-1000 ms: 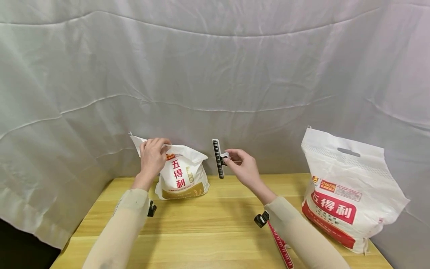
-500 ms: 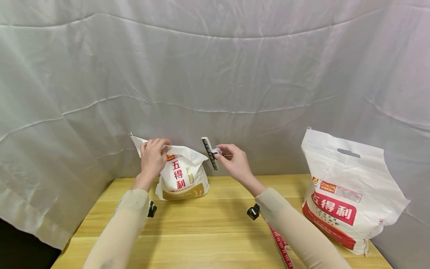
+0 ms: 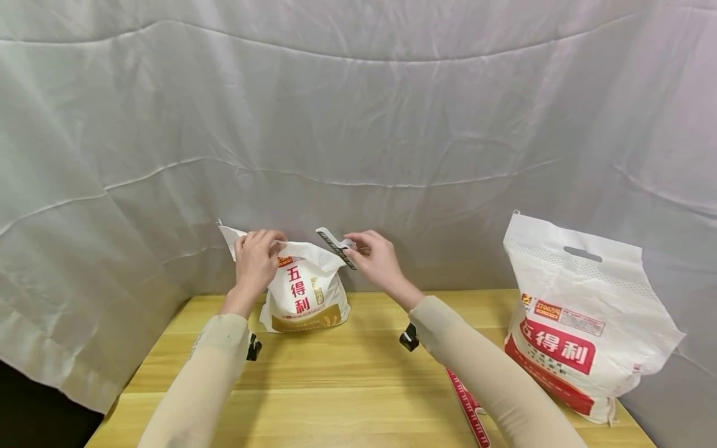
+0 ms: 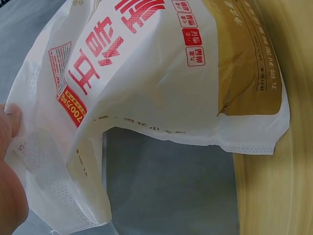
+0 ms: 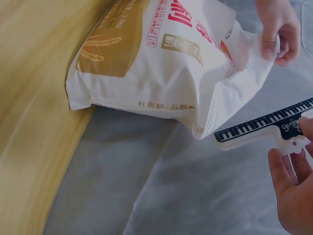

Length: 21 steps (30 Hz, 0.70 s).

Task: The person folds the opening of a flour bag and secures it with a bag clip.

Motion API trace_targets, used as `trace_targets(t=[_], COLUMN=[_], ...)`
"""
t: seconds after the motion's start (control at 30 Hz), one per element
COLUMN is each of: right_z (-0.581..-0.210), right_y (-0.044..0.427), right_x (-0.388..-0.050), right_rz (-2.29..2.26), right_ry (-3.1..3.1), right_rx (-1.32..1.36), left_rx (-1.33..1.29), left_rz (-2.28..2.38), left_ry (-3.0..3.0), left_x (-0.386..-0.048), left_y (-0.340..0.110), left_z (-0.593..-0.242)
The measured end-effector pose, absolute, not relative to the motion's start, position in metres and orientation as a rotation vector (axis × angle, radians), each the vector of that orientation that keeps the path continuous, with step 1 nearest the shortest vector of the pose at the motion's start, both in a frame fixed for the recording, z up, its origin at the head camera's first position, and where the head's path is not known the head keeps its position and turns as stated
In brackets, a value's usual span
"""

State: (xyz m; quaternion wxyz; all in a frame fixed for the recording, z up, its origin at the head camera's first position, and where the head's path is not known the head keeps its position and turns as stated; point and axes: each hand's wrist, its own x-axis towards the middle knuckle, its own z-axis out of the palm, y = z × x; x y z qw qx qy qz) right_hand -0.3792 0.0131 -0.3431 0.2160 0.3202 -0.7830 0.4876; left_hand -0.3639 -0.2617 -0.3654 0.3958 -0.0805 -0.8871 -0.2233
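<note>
In the head view, both sleeves [image 3: 193, 386] enter from the bottom edge. A red strip [image 3: 468, 407] lies on the wooden table [image 3: 330, 404] at lower right, partly covered by the right sleeve; its full form cannot be made out.

Near the centre, the right hand [image 3: 378, 261] pinches the handle of a black-and-white clip [image 3: 336, 247] between thumb and fingers. Left of centre, the left hand [image 3: 256, 261] grips the top edge of a white bag [image 3: 299, 289] standing on the table, its upper part slanting.

The step in hand appears to be bringing the clip to the bag's top. It would be done well by holding the fold flat and taut, lining the clip's long bar along it and opening the jaws fully before it slides on.

A larger bag [image 3: 566, 342] stands at right; a grey curtain [image 3: 358, 124] closes the background.

Whether the clip's jaws are parted cannot be told. In the right wrist view its tip is just beside the bag's corner, contact uncertain, and the right hand is cut off by the frame.
</note>
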Motion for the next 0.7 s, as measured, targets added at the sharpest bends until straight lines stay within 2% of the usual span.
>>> trace_targets(t=[0.7], right_z=[-0.339], right_y=[-0.016], right_x=[-0.409], right_rz=[1.052], right_ry=[-2.273], right_rx=[0.986], left_rx=[-0.200], left_rz=[-0.567], left_ry=[-2.256], left_x=[-0.359], left_y=[-0.265], left_z=[-0.364])
